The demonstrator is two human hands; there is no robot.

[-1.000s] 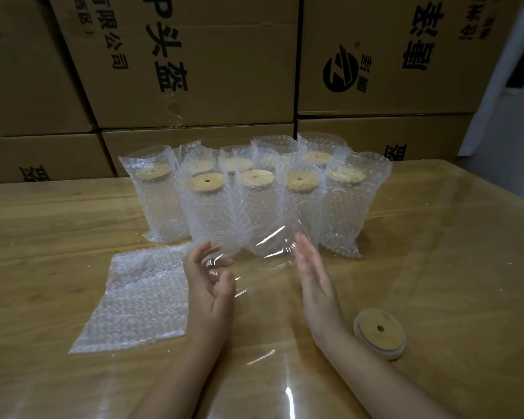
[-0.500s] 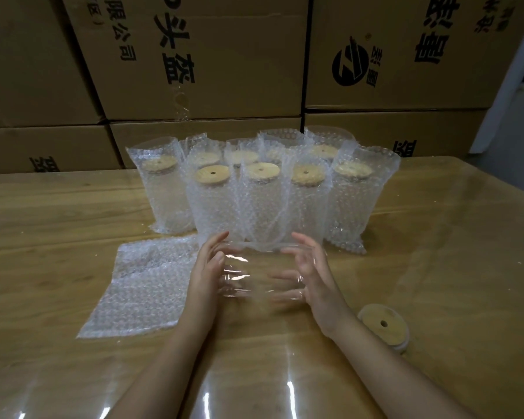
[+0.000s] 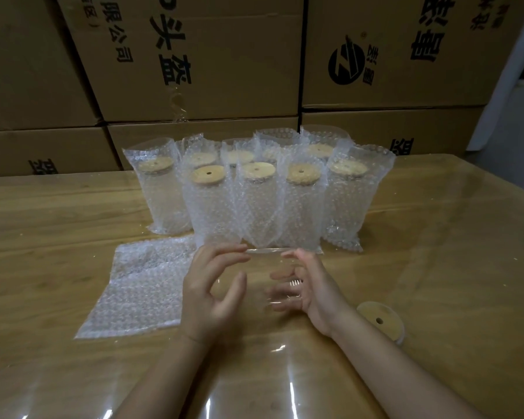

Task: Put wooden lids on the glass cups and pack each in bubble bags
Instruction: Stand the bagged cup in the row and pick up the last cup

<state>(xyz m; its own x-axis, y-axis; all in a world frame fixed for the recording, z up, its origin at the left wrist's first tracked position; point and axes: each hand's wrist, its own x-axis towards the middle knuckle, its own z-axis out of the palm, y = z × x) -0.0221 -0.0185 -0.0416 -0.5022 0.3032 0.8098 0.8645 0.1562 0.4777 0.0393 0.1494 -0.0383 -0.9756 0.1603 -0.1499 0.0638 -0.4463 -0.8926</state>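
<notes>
I see my left hand and right hand curled round the glass cup, just before the bagged cups (only rim and glints show; base unclear). The wooden lid lies right and the bubble bag left.

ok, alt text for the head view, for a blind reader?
A left hand and a right hand grip a clear lidless glass cup at a table. A loose wooden lid lies to the right, a flat bubble bag to the left; bagged lidded cups stand behind.
</notes>
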